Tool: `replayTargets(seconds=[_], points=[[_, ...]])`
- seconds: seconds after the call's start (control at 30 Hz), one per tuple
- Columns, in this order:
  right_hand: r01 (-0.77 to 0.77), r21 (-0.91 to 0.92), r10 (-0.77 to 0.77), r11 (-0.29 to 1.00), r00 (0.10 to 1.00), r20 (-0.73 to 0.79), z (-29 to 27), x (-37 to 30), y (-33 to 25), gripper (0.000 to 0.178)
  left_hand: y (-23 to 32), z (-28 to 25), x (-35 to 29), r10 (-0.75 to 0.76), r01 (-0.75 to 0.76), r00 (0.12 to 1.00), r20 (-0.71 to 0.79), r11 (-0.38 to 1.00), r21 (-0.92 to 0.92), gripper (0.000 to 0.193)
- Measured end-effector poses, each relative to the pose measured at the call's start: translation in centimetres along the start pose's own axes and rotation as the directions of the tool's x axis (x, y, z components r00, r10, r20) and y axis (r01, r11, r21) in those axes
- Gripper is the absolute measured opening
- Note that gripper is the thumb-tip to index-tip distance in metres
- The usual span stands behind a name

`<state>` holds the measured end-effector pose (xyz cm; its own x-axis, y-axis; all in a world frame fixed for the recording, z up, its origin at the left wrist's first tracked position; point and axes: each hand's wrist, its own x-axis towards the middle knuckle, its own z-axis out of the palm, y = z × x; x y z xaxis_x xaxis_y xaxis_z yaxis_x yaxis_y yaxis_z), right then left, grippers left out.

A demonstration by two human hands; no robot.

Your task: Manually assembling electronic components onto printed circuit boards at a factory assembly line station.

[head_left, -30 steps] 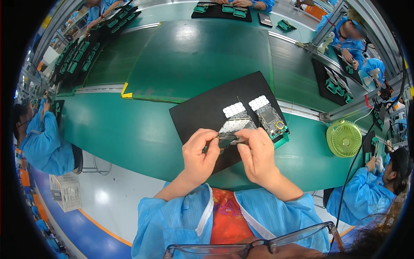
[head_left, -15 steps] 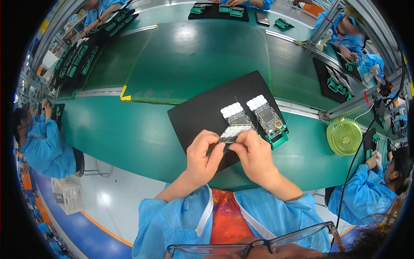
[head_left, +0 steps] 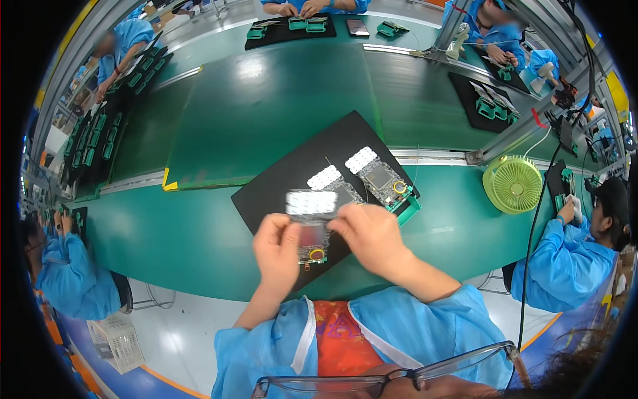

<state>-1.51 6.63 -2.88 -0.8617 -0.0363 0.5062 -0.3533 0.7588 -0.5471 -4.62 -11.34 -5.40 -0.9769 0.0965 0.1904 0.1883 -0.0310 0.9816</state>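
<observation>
A grey circuit board point(head_left: 311, 234) is held up over the black mat point(head_left: 266, 188), its face turned toward me. White dome-like pads cover its top end, and a yellow ring sits near its bottom end. My left hand point(head_left: 278, 247) pinches the board's left edge. At its right edge, my right hand point(head_left: 373, 238) grips with thumb and fingertips. Behind the hands, a second circuit board point(head_left: 337, 187) lies on the mat, partly hidden. Beside it, a third circuit board point(head_left: 380, 176) with a yellow ring rests in a green fixture point(head_left: 407, 211).
The mat lies on a green table point(head_left: 179, 233). A green fan point(head_left: 512, 185) stands to the right, near a hanging black cable point(head_left: 531, 266). A metal rail point(head_left: 432, 157) runs behind the mat. Co-workers in blue sit around, with mats and green fixtures point(head_left: 493, 108).
The held board has gone from steeply tilted to facing me, and its yellow ring now shows. My hands have moved left and slightly apart. The whole view has shifted too.
</observation>
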Motion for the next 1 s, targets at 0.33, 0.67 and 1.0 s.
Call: replayTargets(seconds=[0.33, 0.67, 1.0], points=[[-0.618, -0.266, 0.623, 0.740, 0.779, -0.076, -4.8, -0.1, 12.1, 0.019, -3.3, -3.5, 2.2, 0.202, -0.061, 0.961, -0.188, 0.821, 0.568, 0.051], [-0.587, -0.264, 0.636, 0.765, 0.751, 0.177, -4.6, -0.7, 11.6, 0.019, -3.0, 1.1, -2.1, -0.257, 0.149, 0.883, 0.393, 0.947, 0.286, 0.092], [-0.550, -0.040, 0.551, 0.834, 0.827, 0.112, -3.2, -0.2, 9.9, 0.013, -4.2, 1.9, -0.2, -0.408, 0.427, 0.902, 0.141, 0.893, -0.146, 0.080]])
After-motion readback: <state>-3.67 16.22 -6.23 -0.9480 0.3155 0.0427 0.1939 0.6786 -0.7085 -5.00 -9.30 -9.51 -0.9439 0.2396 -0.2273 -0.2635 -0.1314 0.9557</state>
